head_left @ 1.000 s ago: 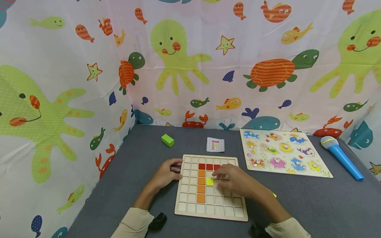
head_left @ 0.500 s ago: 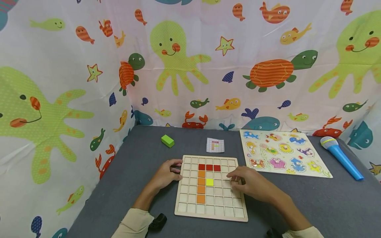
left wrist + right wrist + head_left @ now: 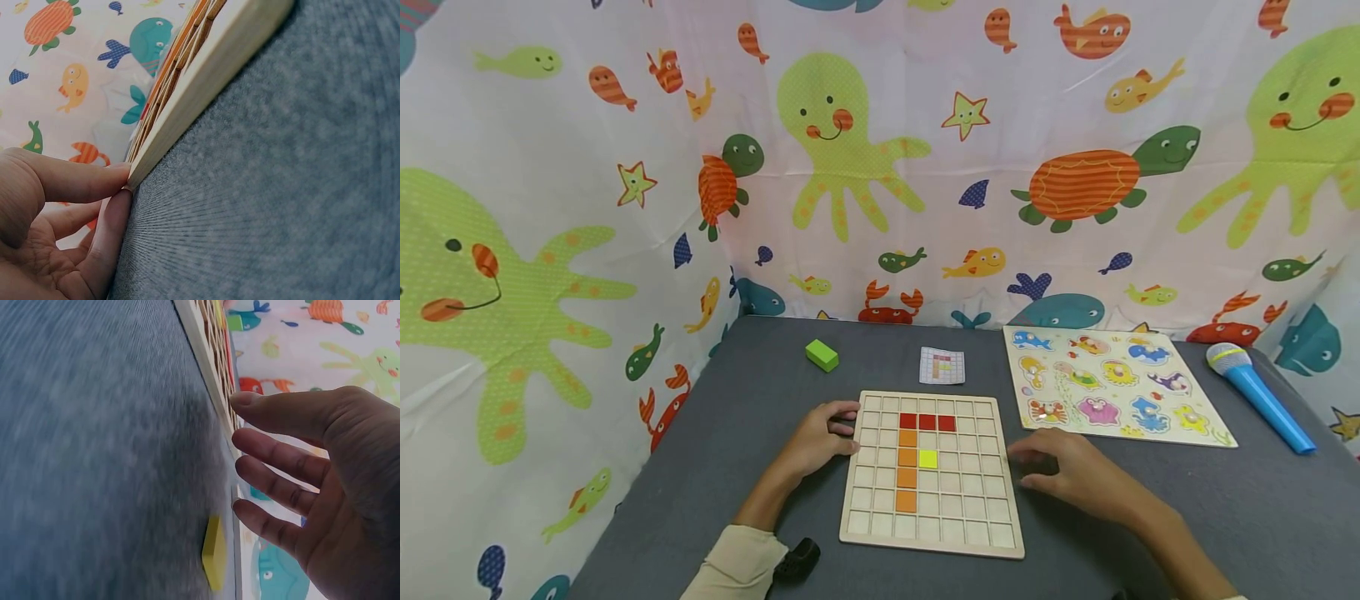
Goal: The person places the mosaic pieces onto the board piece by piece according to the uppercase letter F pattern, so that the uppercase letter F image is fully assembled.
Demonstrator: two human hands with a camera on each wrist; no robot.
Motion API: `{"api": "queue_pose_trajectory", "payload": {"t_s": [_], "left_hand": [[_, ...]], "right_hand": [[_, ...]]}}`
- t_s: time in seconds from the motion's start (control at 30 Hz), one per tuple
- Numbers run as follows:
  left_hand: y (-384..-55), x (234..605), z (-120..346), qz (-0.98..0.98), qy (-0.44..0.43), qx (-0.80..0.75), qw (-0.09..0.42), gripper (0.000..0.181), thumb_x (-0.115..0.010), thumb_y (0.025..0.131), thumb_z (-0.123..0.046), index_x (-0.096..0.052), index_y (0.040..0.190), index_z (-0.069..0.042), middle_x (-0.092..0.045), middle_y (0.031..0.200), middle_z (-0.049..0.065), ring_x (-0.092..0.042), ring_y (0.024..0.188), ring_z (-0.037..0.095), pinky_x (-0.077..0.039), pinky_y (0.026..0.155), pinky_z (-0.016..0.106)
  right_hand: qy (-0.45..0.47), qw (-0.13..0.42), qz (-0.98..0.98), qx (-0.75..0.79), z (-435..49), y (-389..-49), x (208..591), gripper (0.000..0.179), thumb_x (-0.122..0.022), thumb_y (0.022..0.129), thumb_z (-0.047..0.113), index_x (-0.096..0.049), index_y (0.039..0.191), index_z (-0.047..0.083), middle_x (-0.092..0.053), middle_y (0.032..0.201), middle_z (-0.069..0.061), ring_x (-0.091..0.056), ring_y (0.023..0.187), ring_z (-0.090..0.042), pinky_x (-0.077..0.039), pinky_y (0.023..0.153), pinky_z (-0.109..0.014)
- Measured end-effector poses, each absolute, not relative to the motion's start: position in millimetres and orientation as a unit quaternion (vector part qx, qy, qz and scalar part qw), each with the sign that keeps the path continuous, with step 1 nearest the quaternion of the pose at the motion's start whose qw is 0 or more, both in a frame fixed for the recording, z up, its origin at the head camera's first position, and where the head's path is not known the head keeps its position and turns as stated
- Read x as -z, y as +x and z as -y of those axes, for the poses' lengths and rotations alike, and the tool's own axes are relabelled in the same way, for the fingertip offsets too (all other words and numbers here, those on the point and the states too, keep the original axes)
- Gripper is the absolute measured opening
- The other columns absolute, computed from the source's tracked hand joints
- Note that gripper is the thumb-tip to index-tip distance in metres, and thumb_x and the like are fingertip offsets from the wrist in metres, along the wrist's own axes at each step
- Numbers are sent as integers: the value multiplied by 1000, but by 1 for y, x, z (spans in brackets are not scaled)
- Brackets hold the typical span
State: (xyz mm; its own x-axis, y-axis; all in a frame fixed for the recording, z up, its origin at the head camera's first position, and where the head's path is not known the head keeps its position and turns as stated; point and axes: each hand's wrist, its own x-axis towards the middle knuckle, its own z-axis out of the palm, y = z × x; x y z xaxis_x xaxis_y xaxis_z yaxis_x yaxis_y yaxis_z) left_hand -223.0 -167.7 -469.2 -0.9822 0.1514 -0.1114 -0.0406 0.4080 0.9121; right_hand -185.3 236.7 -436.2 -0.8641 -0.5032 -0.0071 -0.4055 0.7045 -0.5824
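Note:
A wooden grid board (image 3: 972, 529) lies on the dark table with red tiles (image 3: 927, 422) in a row, an orange column (image 3: 907, 477) below their left end, and one yellow tile (image 3: 928, 459). At its left edge, my left hand (image 3: 815, 440) holds the board; in the left wrist view its thumb and a finger meet at the wooden rim (image 3: 187, 103). Just off the right edge hovers my right hand (image 3: 1078, 472), thumb and fingers spread and nothing between them. The right wrist view shows a yellow block (image 3: 214, 553) on the table below that hand; the head view hides it.
A green block (image 3: 822, 356) sits at the back left. Behind the board lies a small printed grid card (image 3: 942, 366). To the right are a sea-animal puzzle board (image 3: 1067, 379) and a blue toy microphone (image 3: 1262, 400). A fish-print curtain (image 3: 880, 167) closes off the back.
My right hand has drawn back to the right from over the grid, past the board's right edge, uncovering the red tiles' right end and the yellow tile. My left hand stays put.

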Motion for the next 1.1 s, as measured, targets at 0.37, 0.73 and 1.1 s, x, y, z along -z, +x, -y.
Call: {"api": "queue_pose_trajectory", "payload": {"t_s": [0.37,0.73,1.1], "left_hand": [[-224,469,167,-836,32,-540,90,62,-82,83,2,-65,142,-8,-63,132,12,-67,114,24,-56,95,44],[-225,472,167,-840,33,-535,89,62,-81,84,1,-65,143,-8,-63,132,11,-67,113,24,-56,95,43],[-225,473,167,-838,31,-537,87,61,-81,85,1,-65,143,-9,-63,131,10,-67,113,22,-55,96,45]], "right_hand": [[-199,96,-925,309,-268,-179,433,44,-86,90,29,-73,128,13,-75,120,2,-69,103,-11,-57,86,-29],[-189,120,-929,295,-291,-171,437,45,-85,89,29,-72,130,13,-73,115,8,-67,100,-5,-57,84,-28],[-170,140,-932,289,-301,-166,440,46,-85,89,27,-71,130,14,-72,114,8,-65,99,-7,-55,84,-26]]}}
